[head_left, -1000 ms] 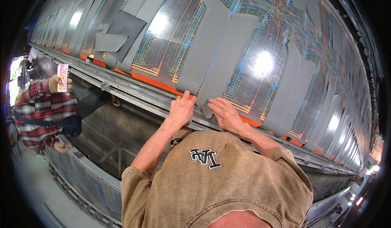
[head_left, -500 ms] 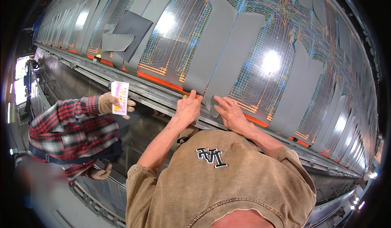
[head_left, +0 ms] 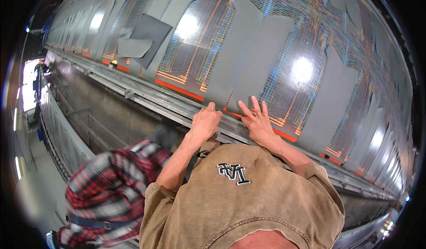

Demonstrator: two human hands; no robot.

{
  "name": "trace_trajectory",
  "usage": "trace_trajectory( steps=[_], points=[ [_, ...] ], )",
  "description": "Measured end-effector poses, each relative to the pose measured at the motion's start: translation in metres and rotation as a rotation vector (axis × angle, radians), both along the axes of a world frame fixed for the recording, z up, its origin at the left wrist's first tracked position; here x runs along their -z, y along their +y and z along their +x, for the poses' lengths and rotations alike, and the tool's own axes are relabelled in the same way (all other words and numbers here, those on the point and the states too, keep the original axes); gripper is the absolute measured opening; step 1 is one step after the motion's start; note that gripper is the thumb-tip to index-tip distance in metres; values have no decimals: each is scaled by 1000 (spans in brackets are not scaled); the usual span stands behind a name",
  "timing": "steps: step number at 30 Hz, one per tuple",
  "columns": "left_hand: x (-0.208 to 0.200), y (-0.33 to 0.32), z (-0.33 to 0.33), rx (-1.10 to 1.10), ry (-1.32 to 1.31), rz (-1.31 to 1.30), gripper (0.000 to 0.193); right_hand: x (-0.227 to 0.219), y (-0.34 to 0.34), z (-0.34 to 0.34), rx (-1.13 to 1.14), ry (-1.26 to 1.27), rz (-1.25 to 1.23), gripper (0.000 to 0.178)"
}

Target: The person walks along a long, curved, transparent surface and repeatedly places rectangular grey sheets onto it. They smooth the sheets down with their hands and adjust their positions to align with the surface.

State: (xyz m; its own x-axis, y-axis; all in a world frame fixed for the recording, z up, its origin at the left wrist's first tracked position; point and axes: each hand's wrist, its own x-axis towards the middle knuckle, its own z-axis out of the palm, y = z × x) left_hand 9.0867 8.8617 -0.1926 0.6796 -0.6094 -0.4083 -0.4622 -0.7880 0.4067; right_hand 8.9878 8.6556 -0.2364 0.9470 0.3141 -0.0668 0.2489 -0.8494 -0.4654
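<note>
Two long grey textured strips lie side by side on a dark surface patterned with coloured lines: a left strip and a right strip. My left hand, its fingers bent together, is at the near end of the left strip; what its fingertips hold, if anything, is hidden. My right hand is spread open, its fingers resting at the near end of the right strip. An orange-red band shows between my hands, along the strips' near ends.
A metal rail runs along the near edge. More grey strips lie on both sides. A dark grey piece and a lighter offcut sit on strips at the left. A co-worker in a plaid shirt is close at my left.
The right strip's near end, bent over the edge before, now lies flatter. My right hand has spread its fingers. The co-worker has come closer; their hand with the card is out of sight.
</note>
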Motion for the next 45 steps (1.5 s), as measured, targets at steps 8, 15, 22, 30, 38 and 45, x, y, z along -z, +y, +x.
trace_trajectory(
  steps=[8, 15, 22, 30, 38, 45],
  points=[
    [-1, -4, 0, -76, -9, -18, 23, -21, -10, 2, -40, 15, 201, 21],
    [24, 33, 32, -489, -91, -471, 23, -34, -8, 20, 178, -89, 426, 19],
    [22, 146, 171, -1573, 323, -1131, 23, -49, 32, 49, 238, -43, 512, 17],
    [48, 205, 279, -1645, 503, -904, 38, -56, 124, 92, 264, -1, 478, 17],
    [73, 199, 325, -1600, 942, -947, 36, -80, 204, 135, 423, 28, 488, 19],
    [60, 179, 351, -1575, 887, -827, 35, -68, 216, 148, 483, 68, 453, 19]
  ],
)
